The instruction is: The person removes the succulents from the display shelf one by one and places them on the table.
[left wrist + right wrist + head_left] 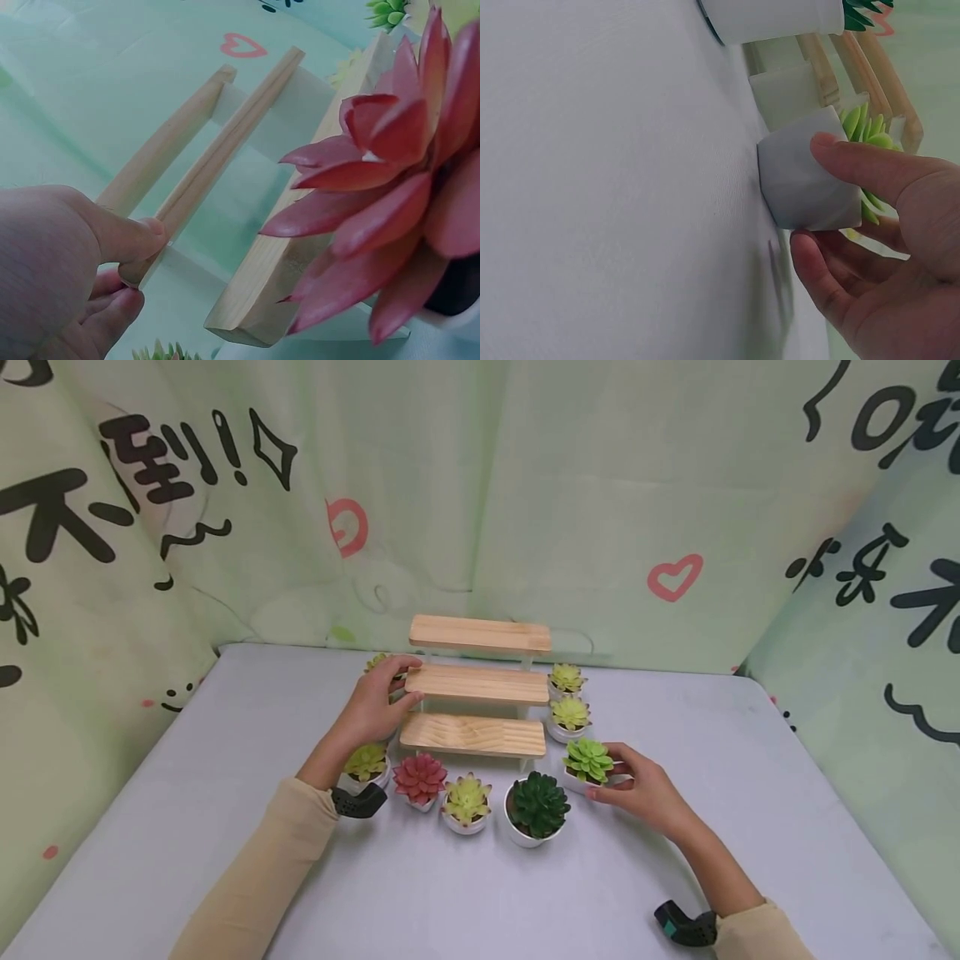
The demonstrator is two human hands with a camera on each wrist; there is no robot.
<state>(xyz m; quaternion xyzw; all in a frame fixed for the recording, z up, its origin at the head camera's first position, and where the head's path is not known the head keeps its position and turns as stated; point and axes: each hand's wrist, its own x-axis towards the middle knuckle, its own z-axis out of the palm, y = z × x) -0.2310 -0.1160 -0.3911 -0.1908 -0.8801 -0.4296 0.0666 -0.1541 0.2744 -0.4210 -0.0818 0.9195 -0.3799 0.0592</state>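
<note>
A three-tier stand with wooden boards stands at the back of the table. My left hand [372, 703] pinches the left end of its middle board [480, 683], thumb on one face and fingers beneath, as the left wrist view shows. My right hand [643, 791] holds a bright green potted succulent [588, 761] by its white faceted pot [802, 176], thumb on one side and fingers on the other. This pot is close to the tabletop, right of the stand; whether it touches the table I cannot tell. The boards bear no plants.
Before the stand are a red succulent [420, 778], a yellow-green one [467, 800] and a larger dark green one [537, 806]. Yellow-green potted plants flank it, such as one at right [570, 714] and one at left [367, 762], partly behind the left arm. A printed curtain [600, 510] encloses the table.
</note>
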